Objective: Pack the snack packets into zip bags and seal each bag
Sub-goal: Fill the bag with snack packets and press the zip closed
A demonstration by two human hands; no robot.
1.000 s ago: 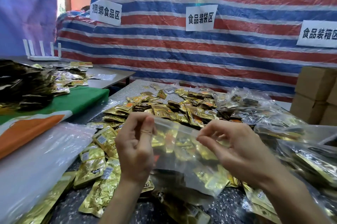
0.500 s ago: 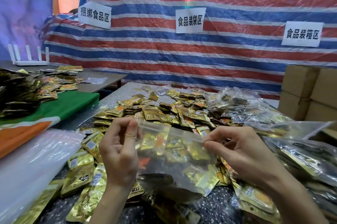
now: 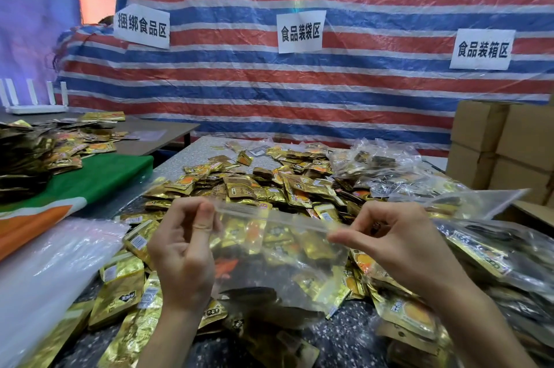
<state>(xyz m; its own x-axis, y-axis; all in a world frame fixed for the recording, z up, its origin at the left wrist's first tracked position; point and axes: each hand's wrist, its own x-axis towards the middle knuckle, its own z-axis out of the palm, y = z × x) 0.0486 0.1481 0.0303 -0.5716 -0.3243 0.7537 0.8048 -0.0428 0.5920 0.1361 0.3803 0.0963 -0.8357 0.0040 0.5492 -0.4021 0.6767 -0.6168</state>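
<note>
Zip bag [image 3: 278,256] hangs between both hands just above the near tabletop [image 3: 338,337], with its zip strip stretched level from one grip to the other. The left hand [image 3: 183,250] pinches the strip's left end between thumb and forefinger. The right hand [image 3: 398,244] pinches the right end the same way, and its other fingers are loosely curled. Each grip is closed on the bag alone. Gold packets [image 3: 257,184] show through the clear film, but which are inside and which lie behind it is hard to tell. A few dark ones seem to sag at the bottom.

The step in hand looks like sealing. I cannot tell whether the strip is already pressed shut. The next move would likely call for running one pinch along the strip while the other end is held taut, keeping the two tracks lined up.

Loose packets cover the tabletop around and beyond the hands. Clear plastic [image 3: 51,265] lies at the left. Filled bags [image 3: 386,169] are heaped to the right. Boxes [image 3: 515,142] stand at the far right, before a striped tarp [image 3: 299,91].
</note>
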